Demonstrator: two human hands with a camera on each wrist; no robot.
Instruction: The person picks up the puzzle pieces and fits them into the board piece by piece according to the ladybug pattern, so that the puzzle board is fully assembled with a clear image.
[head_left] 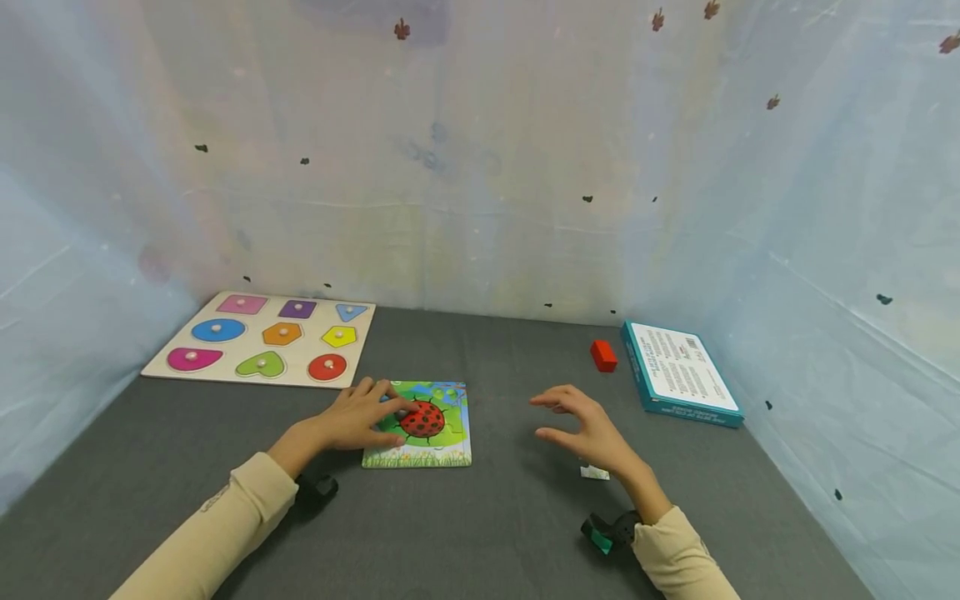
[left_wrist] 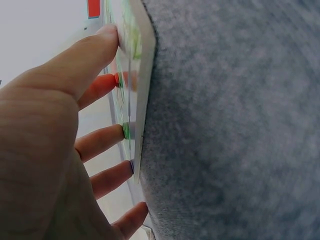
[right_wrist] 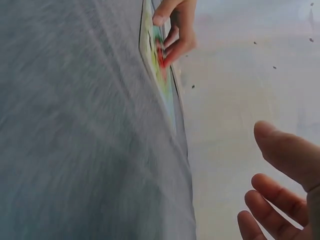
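Note:
A square ladybug picture puzzle (head_left: 442,454) lies flat on the grey table. My left hand (head_left: 358,421) rests on its left part, thumb near the lower edge and fingertips on the picture; the palm hides the left side. In the left wrist view the thumb and fingers (left_wrist: 100,140) touch the puzzle's face without curling round its edge. My right hand (head_left: 588,429) hovers over the table to the right of the puzzle, fingers spread and loosely bent, with nothing in it. Below its wrist lies a small whitish-green piece (head_left: 595,472), partly covered by the hand.
A wooden shape board (head_left: 258,333) with knobbed coloured shapes lies at the back left. At the back right are a red block (head_left: 603,356) and a teal box (head_left: 682,375) with a white label. A pale sheet (head_left: 480,167) hangs behind and along the sides.

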